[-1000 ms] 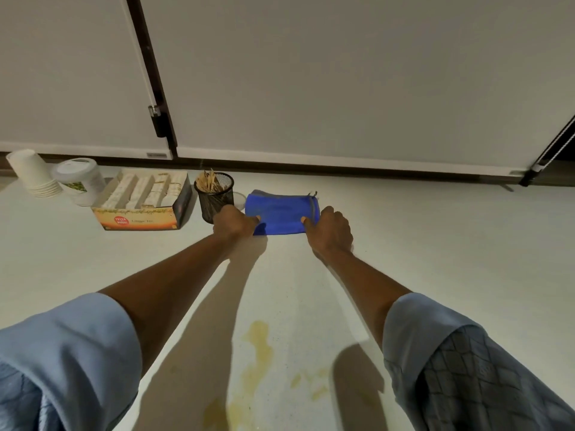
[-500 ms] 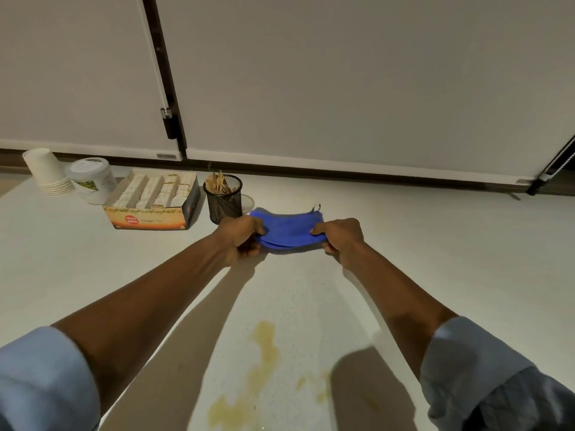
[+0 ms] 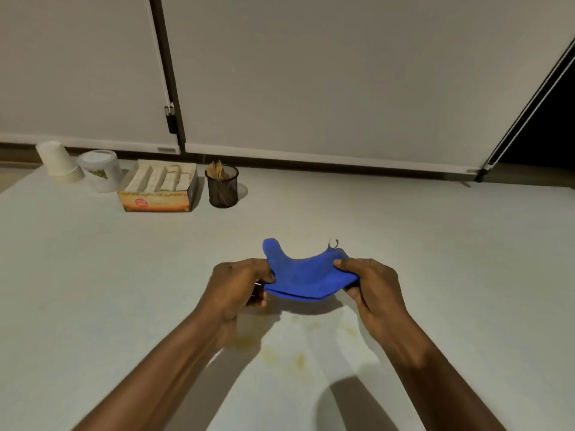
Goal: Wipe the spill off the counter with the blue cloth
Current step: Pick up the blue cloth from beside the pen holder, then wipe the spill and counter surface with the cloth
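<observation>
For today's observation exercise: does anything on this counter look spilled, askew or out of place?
Yes. A yellowish spill stains the pale counter in scattered patches, between the forearms. The blue cloth, held sagging between the left hand and right hand, hangs above it, not yet wiping.

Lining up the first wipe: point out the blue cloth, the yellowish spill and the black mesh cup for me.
blue folded cloth [image 3: 306,279]: head view, middle of its sagging top face.
yellowish spill on the white counter [image 3: 300,360]: head view, one of its darker spots.
black mesh cup of wooden sticks [image 3: 223,191]: head view, front wall.
</observation>
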`<state>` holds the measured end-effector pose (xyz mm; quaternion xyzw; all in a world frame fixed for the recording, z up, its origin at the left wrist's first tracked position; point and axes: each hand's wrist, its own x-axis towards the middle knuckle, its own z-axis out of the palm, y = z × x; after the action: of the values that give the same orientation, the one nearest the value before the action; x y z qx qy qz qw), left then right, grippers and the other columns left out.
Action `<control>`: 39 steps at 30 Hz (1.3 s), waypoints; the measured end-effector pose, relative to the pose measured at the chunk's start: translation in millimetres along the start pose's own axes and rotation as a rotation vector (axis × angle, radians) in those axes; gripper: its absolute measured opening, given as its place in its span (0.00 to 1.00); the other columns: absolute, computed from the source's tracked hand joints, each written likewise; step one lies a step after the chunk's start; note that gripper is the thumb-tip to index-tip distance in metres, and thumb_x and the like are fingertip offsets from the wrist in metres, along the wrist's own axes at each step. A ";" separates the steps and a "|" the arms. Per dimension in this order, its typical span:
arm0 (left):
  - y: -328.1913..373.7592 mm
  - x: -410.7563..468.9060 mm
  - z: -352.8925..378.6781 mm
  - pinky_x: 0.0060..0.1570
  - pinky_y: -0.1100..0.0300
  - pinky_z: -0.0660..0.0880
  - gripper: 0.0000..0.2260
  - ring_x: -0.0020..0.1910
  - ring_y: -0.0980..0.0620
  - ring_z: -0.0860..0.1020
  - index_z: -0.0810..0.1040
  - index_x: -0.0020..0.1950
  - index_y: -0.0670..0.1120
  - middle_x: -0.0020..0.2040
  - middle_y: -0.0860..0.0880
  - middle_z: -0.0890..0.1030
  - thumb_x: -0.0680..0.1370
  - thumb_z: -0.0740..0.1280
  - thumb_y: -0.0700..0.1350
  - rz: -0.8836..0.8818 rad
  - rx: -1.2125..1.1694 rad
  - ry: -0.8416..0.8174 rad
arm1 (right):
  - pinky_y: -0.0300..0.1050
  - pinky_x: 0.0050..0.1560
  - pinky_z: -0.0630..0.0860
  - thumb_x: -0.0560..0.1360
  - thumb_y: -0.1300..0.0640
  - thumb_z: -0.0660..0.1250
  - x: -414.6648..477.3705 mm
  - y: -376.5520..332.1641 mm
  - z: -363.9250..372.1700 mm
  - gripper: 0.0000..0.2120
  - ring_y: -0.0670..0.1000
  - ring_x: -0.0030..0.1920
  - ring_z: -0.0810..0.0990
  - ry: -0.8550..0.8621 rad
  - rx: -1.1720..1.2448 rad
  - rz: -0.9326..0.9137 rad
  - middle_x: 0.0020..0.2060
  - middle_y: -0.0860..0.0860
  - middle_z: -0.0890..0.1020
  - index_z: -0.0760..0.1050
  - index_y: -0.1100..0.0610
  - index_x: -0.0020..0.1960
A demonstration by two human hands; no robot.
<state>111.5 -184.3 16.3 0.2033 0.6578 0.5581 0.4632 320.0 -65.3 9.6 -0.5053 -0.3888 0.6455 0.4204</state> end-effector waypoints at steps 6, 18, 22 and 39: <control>-48.5 -86.3 15.6 0.34 0.58 0.73 0.15 0.30 0.51 0.73 0.91 0.46 0.53 0.33 0.48 0.82 0.64 0.70 0.45 0.051 0.123 -0.067 | 0.54 0.53 0.86 0.73 0.70 0.75 -80.3 23.7 -51.6 0.19 0.51 0.44 0.91 0.072 -0.397 -0.151 0.42 0.49 0.91 0.81 0.50 0.56; -108.5 -158.3 31.3 0.52 0.53 0.84 0.11 0.41 0.58 0.85 0.85 0.50 0.56 0.37 0.59 0.87 0.71 0.83 0.51 0.071 0.565 0.042 | 0.60 0.63 0.77 0.72 0.57 0.79 -142.1 84.9 -93.0 0.19 0.64 0.66 0.78 0.256 -1.252 -0.549 0.67 0.59 0.79 0.83 0.54 0.62; -109.2 -159.7 21.8 0.47 0.57 0.83 0.07 0.40 0.59 0.85 0.87 0.48 0.58 0.37 0.61 0.86 0.74 0.79 0.57 0.148 0.718 0.113 | 0.66 0.66 0.79 0.75 0.40 0.73 -149.1 104.7 -68.1 0.33 0.67 0.72 0.76 0.087 -1.227 -0.618 0.74 0.63 0.76 0.77 0.57 0.74; -172.0 -160.0 -54.2 0.80 0.38 0.63 0.53 0.86 0.35 0.54 0.64 0.84 0.36 0.86 0.34 0.55 0.77 0.51 0.79 0.312 1.227 0.245 | 0.72 0.82 0.45 0.80 0.28 0.42 -137.2 132.6 -57.5 0.36 0.64 0.86 0.43 -0.228 -1.708 -0.559 0.87 0.54 0.49 0.46 0.38 0.85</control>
<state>187.2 -390.1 -84.1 0.4595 0.8681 0.1604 0.0977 375.1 -234.9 -79.4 -0.4654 -0.8832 0.0578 0.0030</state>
